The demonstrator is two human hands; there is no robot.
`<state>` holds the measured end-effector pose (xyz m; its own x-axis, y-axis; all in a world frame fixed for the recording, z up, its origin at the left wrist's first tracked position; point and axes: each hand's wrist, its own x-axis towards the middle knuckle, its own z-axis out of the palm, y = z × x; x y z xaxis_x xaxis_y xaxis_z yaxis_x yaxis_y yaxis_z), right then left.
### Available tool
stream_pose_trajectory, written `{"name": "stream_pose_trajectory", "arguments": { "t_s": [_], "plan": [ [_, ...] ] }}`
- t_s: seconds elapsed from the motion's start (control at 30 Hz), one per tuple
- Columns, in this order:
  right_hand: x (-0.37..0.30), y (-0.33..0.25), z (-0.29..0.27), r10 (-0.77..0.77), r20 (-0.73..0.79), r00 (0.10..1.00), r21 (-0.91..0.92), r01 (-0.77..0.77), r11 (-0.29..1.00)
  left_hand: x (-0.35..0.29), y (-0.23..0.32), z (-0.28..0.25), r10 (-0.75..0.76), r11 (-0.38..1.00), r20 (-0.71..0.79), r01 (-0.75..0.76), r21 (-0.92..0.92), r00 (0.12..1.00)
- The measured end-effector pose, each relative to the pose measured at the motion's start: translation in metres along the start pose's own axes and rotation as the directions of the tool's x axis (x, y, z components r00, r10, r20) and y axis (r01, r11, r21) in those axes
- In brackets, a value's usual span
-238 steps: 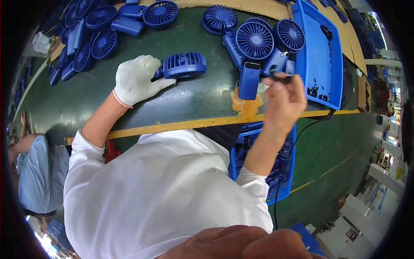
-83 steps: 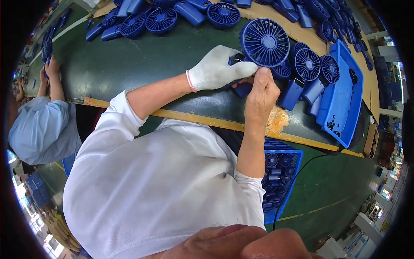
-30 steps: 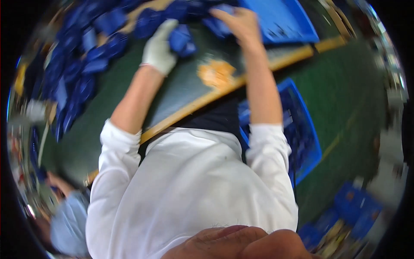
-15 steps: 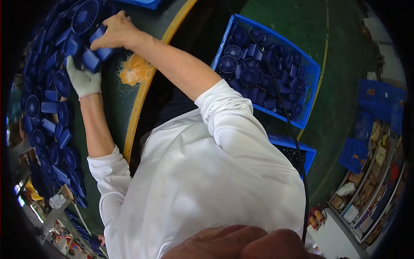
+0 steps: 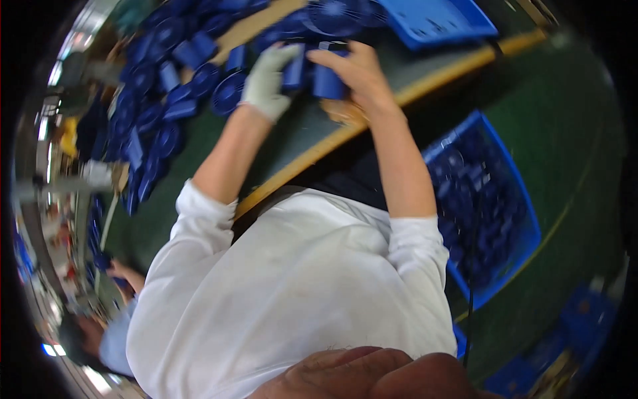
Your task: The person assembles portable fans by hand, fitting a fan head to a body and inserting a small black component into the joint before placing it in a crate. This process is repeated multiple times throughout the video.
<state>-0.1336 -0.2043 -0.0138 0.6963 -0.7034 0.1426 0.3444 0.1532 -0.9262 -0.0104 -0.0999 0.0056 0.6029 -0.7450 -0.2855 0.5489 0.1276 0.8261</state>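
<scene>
My left hand (image 5: 267, 83), in a pale glove, has its fingers closed round a dark blue box-shaped plastic fan part (image 5: 294, 68) above the table. Beside it, my bare right hand (image 5: 362, 74) grips another blue plastic fan part (image 5: 328, 81) with its thumb on top. The two held parts are close together, with a small gap between them. A large heap of blue fan parts (image 5: 169, 76) covers the table to the left, some with round slotted grilles. Just beyond my hands lies a round grille (image 5: 335, 16).
The table's yellow edge (image 5: 299, 163) runs in front of me, with a torn orange patch (image 5: 342, 112) near it. A blue tray (image 5: 442, 23) stands at the far right. On the green floor is a blue crate (image 5: 530, 213) full of parts. Another person (image 5: 116, 339) works at left.
The view has swung, so table and crate sit differently. My hands have drawn side by side, each with a blue part; earlier my right hand reached over the heap above my left.
</scene>
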Motion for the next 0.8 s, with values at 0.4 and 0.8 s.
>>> {"name": "stream_pose_trajectory", "arguments": {
  "t_s": [0.4, 0.8],
  "plan": [
    [-0.156, -0.058, -0.054, -0.247, 0.028, 0.969, -0.673, 0.201, 0.712, -0.036, 0.009, -0.051, 0.195, 0.826, 0.186, -0.264, 0.498, 0.963],
    [-0.391, -0.011, -0.151, 0.303, -0.748, 0.591, -0.658, -0.720, -0.222, -0.019, -0.007, -0.064, 0.231, 0.768, 0.172, -0.288, 0.573, 0.958]
  ]
}}
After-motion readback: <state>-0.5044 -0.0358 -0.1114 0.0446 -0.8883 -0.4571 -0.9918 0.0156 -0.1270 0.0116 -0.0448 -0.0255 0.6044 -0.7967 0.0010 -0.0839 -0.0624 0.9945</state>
